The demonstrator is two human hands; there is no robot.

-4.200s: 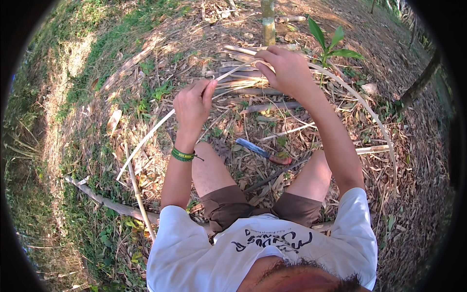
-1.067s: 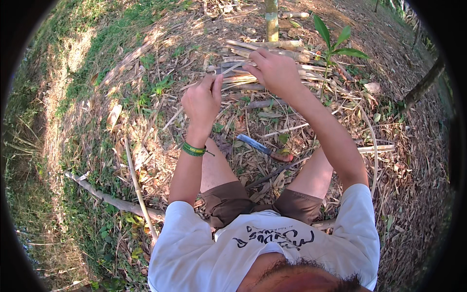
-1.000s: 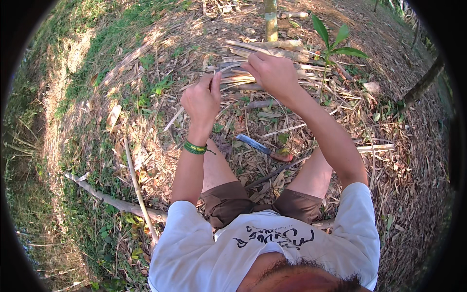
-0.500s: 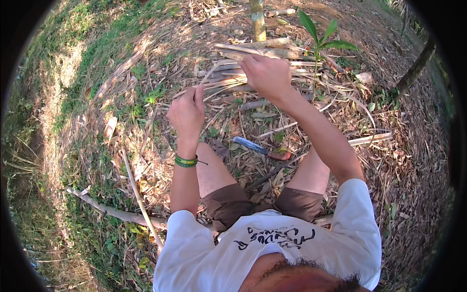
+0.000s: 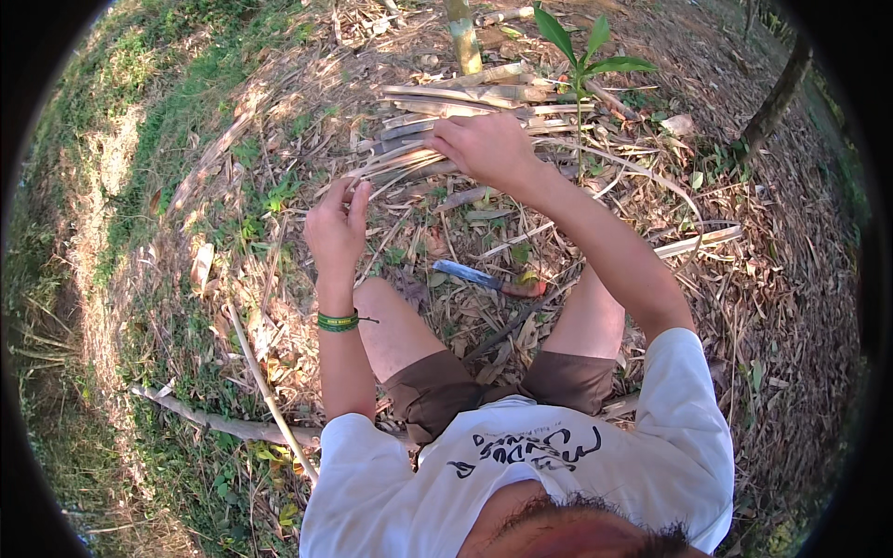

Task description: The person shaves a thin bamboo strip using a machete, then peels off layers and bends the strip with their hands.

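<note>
My right hand (image 5: pixel 486 149) is closed over pale, thin split strips (image 5: pixel 395 166) at the near side of a pile of cut sticks (image 5: pixel 474 96). To the left and a little nearer, my left hand (image 5: pixel 337 228) has its fingers curled and its thumb raised. Strip ends reach its fingertips, and it seems to pinch one, though the grip is partly hidden. A green woven band (image 5: pixel 337 321) circles the left wrist. Between my knees, a knife (image 5: pixel 470 273) with a bluish blade and a reddish-brown handle lies on the leaf litter, touched by neither hand.
Behind the pile stands a thin trunk (image 5: pixel 463 39), with a leafy green seedling (image 5: pixel 581 70) to its right. A long pale stick (image 5: pixel 265 381) crosses a grey branch (image 5: pixel 219 420) at my left. Split pieces (image 5: pixel 702 239) lie beyond my right knee. A darker trunk (image 5: pixel 777 98) leans farther right.
My left hand has lowered slightly, its thumb now farther from its fingers. My right hand has come down toward the strips, and the curved strip between the hands looks straighter. The whole view has shifted slightly.
</note>
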